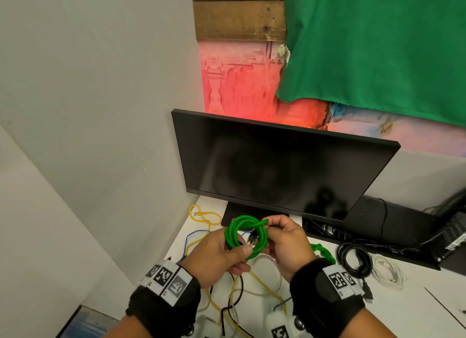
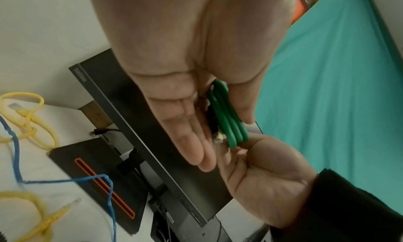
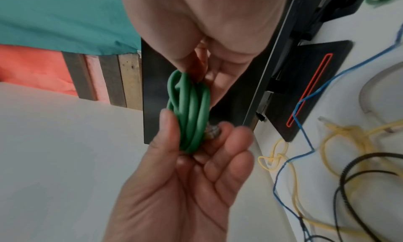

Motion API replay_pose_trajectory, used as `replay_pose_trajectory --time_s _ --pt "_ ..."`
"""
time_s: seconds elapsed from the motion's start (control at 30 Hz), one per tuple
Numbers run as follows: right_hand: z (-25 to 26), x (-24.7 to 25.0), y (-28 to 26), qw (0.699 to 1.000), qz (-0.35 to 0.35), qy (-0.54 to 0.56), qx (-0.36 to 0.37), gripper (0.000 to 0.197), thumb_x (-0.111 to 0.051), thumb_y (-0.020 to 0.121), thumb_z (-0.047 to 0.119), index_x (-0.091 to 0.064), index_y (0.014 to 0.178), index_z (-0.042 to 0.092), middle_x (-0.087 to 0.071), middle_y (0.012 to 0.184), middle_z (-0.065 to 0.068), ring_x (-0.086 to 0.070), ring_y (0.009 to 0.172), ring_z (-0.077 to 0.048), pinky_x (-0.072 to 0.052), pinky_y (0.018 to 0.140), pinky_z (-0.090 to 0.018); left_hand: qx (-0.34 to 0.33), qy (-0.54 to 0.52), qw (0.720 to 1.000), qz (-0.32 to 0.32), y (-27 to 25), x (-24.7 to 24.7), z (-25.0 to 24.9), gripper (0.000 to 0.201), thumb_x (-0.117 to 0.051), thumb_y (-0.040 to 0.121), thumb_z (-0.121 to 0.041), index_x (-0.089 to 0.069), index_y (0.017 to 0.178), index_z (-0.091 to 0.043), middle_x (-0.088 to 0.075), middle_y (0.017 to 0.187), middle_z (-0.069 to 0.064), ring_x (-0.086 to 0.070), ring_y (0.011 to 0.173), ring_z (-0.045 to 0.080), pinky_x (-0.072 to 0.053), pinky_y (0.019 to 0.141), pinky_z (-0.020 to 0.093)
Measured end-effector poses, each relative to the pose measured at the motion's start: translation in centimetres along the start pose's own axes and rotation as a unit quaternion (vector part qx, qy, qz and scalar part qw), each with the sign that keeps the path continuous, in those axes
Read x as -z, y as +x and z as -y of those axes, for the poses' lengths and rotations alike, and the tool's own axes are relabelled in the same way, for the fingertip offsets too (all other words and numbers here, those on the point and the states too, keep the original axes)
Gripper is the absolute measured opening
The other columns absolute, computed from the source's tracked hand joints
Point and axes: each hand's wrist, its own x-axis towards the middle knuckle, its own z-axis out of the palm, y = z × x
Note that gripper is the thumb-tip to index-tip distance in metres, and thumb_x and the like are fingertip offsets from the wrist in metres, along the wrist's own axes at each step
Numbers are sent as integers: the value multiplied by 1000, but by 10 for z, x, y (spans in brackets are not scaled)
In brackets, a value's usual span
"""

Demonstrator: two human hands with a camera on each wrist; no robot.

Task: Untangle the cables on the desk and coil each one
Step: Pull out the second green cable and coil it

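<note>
A green cable (image 1: 245, 234) is wound into a small coil and held above the desk in front of the monitor. My left hand (image 1: 237, 257) grips the coil's lower edge, with its thumb pressed on the strands. My right hand (image 1: 273, 226) pinches the cable's end part at the top right of the coil. A clear plug (image 1: 252, 239) sits inside the loop. In the left wrist view the green cable (image 2: 226, 118) lies between thumb and fingers of my left hand (image 2: 187, 125). In the right wrist view my right hand (image 3: 209, 59) holds the top of the green cable (image 3: 189, 111).
Yellow (image 1: 203, 216), blue (image 1: 191, 237), black and white cables (image 1: 252, 287) lie tangled on the white desk (image 1: 403, 312) beneath my hands. A second green coil (image 1: 322, 252), a black coil (image 1: 353, 259) and a white coil (image 1: 388, 272) lie to the right. A dark monitor (image 1: 277, 166) stands behind, a wall at left.
</note>
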Motion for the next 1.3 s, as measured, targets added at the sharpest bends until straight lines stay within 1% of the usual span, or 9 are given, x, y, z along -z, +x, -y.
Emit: replay_pose_trajectory --time_s 0.2,0.33,0.5,0.6,0.7,0.9,1.07,1.17,1.3 --pt "7 -2 3 1000 6 17 -15 23 -48 91 -8 -65 86 8 -71 73 -17 -65 53 -24 -52 48 -29 -1 -48 999 -5 4 1 -4 12 -66 91 -10 -65 103 -9 -75 91 12 -73 80 30 -61 75 39" --pt "8 9 2 992 87 -11 -89 29 -46 90 1 -73 84 9 -72 84 -21 -68 70 -31 -53 75 -43 -25 -43 998 -24 2 2 0 23 -70 84 -17 -63 102 -5 -74 84 14 -73 69 26 -61 65 33" --pt "6 19 -4 972 174 79 -134 46 -48 87 32 -69 116 4 -67 110 -21 -66 91 -28 -50 74 -41 -67 -32 996 -49 7 3 -3 42 -78 65 -39 -69 98 -13 -75 80 10 -72 66 28 -59 61 34" --pt "7 19 -12 974 201 -32 -101 52 -61 81 56 -71 114 17 -70 109 -9 -66 96 -23 -48 80 -41 -65 -30 997 -41 9 3 3 42 -86 60 -41 -73 93 -20 -73 80 9 -72 70 27 -61 65 38" --pt "7 17 -16 958 219 -172 -73 47 -81 65 42 -68 106 24 -73 93 4 -69 90 -15 -50 80 -37 -60 46 997 6 8 5 6 36 -92 59 -36 -71 88 -34 -73 79 1 -71 73 18 -60 68 36" --pt "6 14 -16 912 248 -308 -106 46 -73 58 23 -66 101 8 -65 82 -3 -66 75 -17 -56 74 -40 -92 245 961 84 3 4 -7 95 -79 64 -30 -27 138 -59 -52 110 -16 -62 88 1 -49 75 13" --pt "7 15 -18 875 281 -391 -56 38 -69 53 32 -68 90 22 -66 76 7 -62 72 -11 -52 71 -38 -156 410 897 46 0 -5 -25 54 -59 76 -37 -52 129 -44 -63 110 -16 -57 97 0 -48 83 17" --pt "5 18 -20 912 242 -330 1 50 -80 62 28 -64 109 28 -72 85 6 -69 79 -10 -55 76 -30 -143 362 921 -29 0 -1 -24 39 -56 79 -30 -61 117 -35 -69 98 -8 -65 85 6 -55 79 31" --pt "1 22 -27 929 191 -307 80 47 -75 82 17 -63 127 25 -73 106 -2 -70 97 -22 -56 92 -41 -67 212 971 -82 2 12 -19 28 -63 85 -8 -67 106 -27 -70 93 -2 -70 72 8 -59 78 38"
